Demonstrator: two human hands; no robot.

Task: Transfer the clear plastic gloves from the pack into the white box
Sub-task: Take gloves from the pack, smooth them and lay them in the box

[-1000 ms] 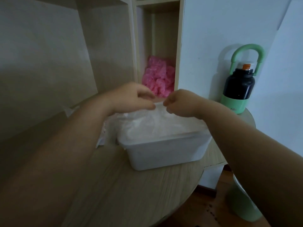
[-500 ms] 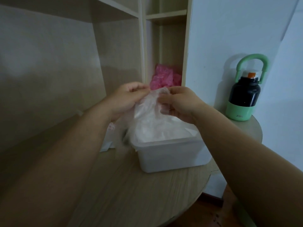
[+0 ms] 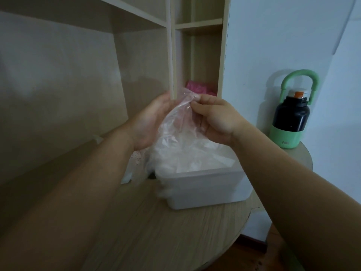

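While the right hand [image 3: 214, 118] pinched the top of the clear plastic gloves [image 3: 175, 132] above the white box [image 3: 205, 190] and the left hand [image 3: 148, 124] cupped them, its grip unreadable to me behind film, I feared the slippery bunch could spill over the rim onto the table [image 3: 156, 235].

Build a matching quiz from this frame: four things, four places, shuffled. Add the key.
Things
1. bottle
2. white box
3. pink bundle
4. clear plastic

Places
A. in the narrow shelf compartment
B. pinched at its top by the right hand, raised above the box
C. middle of the round table, under the raised plastic
D. far right, beside the white wall

Pairs: 1-D, 2-C, 3-A, 4-B
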